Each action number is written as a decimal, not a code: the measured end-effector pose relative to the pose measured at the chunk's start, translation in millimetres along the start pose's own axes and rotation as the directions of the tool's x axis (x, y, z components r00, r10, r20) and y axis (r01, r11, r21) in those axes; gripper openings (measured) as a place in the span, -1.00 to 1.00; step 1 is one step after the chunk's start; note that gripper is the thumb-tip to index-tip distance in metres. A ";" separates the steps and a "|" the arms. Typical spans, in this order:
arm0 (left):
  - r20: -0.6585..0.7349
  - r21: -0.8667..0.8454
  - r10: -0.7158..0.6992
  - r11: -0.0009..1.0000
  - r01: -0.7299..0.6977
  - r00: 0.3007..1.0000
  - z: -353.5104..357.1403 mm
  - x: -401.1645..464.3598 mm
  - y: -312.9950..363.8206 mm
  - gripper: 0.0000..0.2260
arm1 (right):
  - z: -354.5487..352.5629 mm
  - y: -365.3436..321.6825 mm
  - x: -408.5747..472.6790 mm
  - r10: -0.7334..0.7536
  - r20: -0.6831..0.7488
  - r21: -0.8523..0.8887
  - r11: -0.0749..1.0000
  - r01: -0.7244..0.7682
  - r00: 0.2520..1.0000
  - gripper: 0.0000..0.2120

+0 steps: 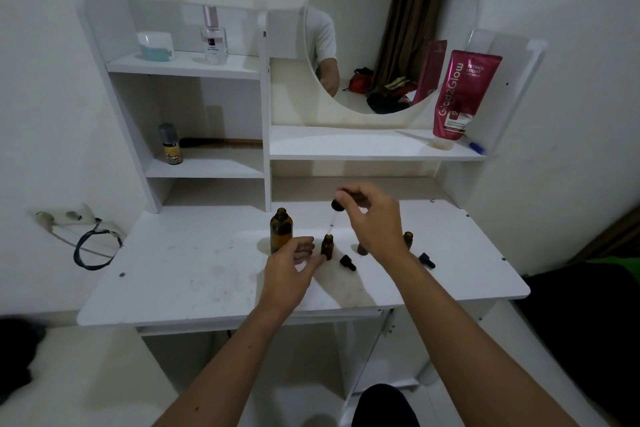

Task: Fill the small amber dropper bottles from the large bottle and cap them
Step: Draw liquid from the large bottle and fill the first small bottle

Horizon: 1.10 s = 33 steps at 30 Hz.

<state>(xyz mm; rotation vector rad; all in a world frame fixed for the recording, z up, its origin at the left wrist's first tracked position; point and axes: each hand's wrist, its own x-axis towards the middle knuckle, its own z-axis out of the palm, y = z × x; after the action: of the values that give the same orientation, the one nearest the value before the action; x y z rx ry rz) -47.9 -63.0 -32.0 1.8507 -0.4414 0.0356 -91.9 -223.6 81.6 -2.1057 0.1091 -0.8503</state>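
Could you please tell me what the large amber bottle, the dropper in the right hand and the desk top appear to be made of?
Large amber bottle: probably brown glass, translucent with a slight sheen; tinted plastic is possible.
Dropper, pinched by the right hand: a matte black bulb, likely rubber, above a clear thin tube, glass or plastic.
Desk top: looks like white laminated board, smooth, scuffed, with visible screw heads.
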 end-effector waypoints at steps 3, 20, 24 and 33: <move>-0.009 0.010 -0.005 1.000 0.005 1.000 -25.2 -3.2 -2.4 -0.70 | 0.4 -14.6 8.8 -0.016 -0.021 0.038 0.999 0.017 1.000 -0.88; -0.063 -0.012 -0.114 0.993 0.114 0.991 -58.6 20.1 -14.1 -0.45 | 49.4 -54.0 31.3 -0.025 -0.023 0.216 0.976 0.029 0.999 -0.87; -0.058 -0.023 -0.121 0.993 0.120 0.991 -60.3 23.3 -15.2 -0.53 | 52.6 -53.7 36.4 -0.056 -0.010 0.207 0.977 0.057 0.998 -0.89; -0.061 -0.015 -0.094 0.996 0.093 0.994 -61.6 23.2 -16.7 -0.56 | 76.6 -29.9 21.2 -0.087 0.117 0.077 0.994 0.078 0.989 -0.90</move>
<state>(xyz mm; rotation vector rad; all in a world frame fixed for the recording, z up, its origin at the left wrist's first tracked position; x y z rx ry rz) -9.1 -8.3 -21.6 1.8506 -0.3116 0.0262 -35.6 -160.2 83.0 -2.0999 -0.0717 -0.7617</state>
